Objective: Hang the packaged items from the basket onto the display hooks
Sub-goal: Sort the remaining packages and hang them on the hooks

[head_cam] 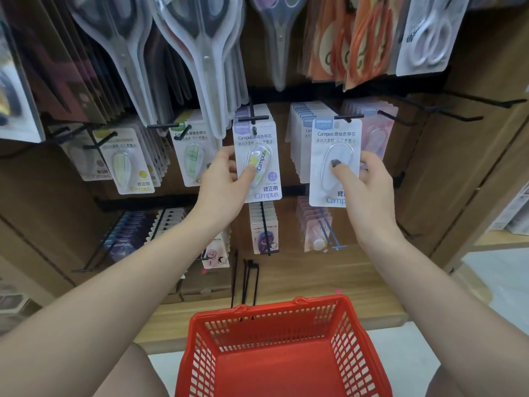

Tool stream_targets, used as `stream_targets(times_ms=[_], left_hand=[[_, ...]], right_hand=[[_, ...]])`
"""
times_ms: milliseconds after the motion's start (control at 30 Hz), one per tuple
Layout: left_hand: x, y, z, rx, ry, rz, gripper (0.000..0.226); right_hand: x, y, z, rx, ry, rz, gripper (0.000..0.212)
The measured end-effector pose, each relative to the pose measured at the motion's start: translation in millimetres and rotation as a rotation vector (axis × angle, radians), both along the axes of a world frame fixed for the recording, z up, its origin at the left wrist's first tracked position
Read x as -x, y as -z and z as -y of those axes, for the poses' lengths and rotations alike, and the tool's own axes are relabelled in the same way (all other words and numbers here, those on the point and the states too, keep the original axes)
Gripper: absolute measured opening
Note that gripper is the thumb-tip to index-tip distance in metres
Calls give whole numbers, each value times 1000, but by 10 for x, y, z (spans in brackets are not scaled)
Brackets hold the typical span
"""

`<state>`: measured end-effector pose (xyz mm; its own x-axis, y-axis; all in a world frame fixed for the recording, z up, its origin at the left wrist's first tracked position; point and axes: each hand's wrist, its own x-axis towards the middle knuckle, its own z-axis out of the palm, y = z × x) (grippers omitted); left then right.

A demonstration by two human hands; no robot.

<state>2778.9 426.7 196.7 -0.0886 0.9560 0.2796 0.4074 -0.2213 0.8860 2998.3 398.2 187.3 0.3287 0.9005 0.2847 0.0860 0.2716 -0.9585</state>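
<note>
Both hands are up at the middle row of the display, each holding a carded Campus correction tape at a hook. The left hand [226, 179], left of centre in the frame, pinches the purple-labelled correction tape pack [257, 159] with the thumb on its blister and the fingers behind the card. The pack's hang hole sits at the tip of a black hook [253, 119], with a stack of matching packs behind it. The right hand [363, 181], right of centre, grips the blue-labelled correction tape pack [335, 161] the same way, its dark-nailed thumb pressed on the clear blister; the top of that card is at the right hook [347, 117]. Whether either card is fully threaded or only resting against its hook's tip, I cannot tell.

The red basket [355, 339] stands at the bottom centre of the frame, and its visible floor shows no packs, so these look like the last two to hang.

The main risk is letting go too soon. If a hole has only caught the upturned tip, the card may slide off and drop toward the lower hooks or the basket. Working two hooks at once splits attention, so one card may tilt and miss its prong. Pushing hard could tear the thin card around the hole or shove the rear packs askew. Scissors packs [206, 61] hang low over the left hook and could be knocked when the hand lifts.
</note>
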Motion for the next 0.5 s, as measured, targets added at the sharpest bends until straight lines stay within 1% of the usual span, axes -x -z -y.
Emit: stream_targets(times_ms=[133, 267, 500], left_hand=[[-23, 50, -42, -18, -5, -18, 42], [-30, 73, -56, -33, -16, -45, 42], [-51, 102, -53, -50, -24, -57, 45]], right_hand=[[29, -14, 25, -7, 24, -20, 17], [-22, -65, 14, 57, -42, -139, 17], [-69, -150, 33, 144, -78, -183, 19]])
